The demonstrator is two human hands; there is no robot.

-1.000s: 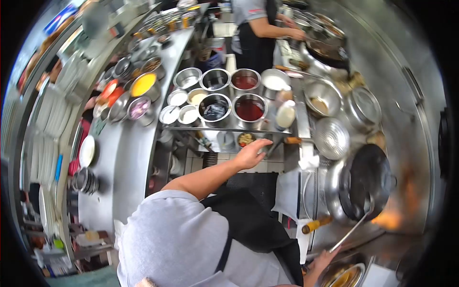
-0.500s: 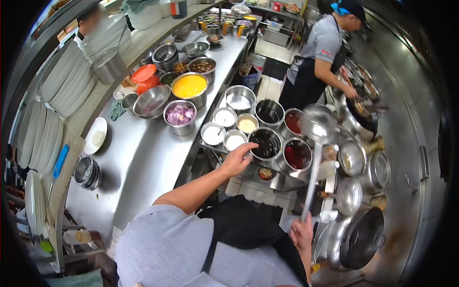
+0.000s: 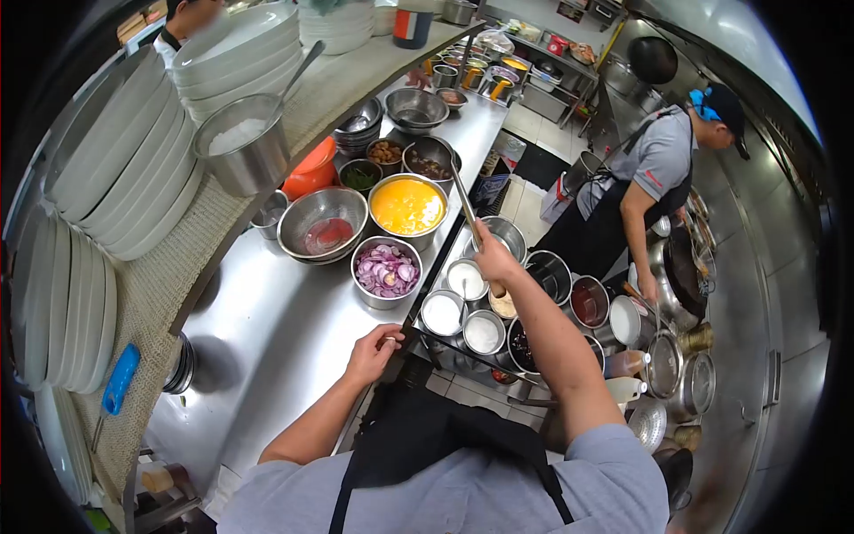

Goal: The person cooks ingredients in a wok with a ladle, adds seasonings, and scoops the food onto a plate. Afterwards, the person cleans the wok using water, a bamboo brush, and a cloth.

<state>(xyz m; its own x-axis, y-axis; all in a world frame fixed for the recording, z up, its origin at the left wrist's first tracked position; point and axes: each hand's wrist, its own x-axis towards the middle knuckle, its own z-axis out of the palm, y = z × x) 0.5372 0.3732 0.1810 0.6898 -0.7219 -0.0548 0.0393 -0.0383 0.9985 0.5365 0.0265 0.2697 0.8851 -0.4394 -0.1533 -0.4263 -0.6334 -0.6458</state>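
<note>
My right hand (image 3: 498,257) grips a long-handled ladle (image 3: 466,198) with a wooden handle end. The ladle slopes up to the steel pot (image 3: 431,160) of brown pieces in liquid, where its bowl is hard to make out. My left hand (image 3: 374,353), loosely curled and holding nothing, hovers by the counter's front edge. Just beyond it stands a steel pot of sliced red onion (image 3: 387,271). Behind that is a pot of yellow beaten egg (image 3: 408,205), beside a steel bowl (image 3: 322,224) with some reddish liquid.
Pots of white powder (image 3: 484,332) and dark sauces (image 3: 588,301) sit on a lower stand to the right. Stacked white plates (image 3: 124,169) line the shelf (image 3: 209,240) at left. A co-worker (image 3: 654,169) stands at a wok (image 3: 683,271) on the right.
My right hand has swung the ladle from the right side across to the counter pots. My left hand has left the dark-sauce pot and moved left. The view has turned.
</note>
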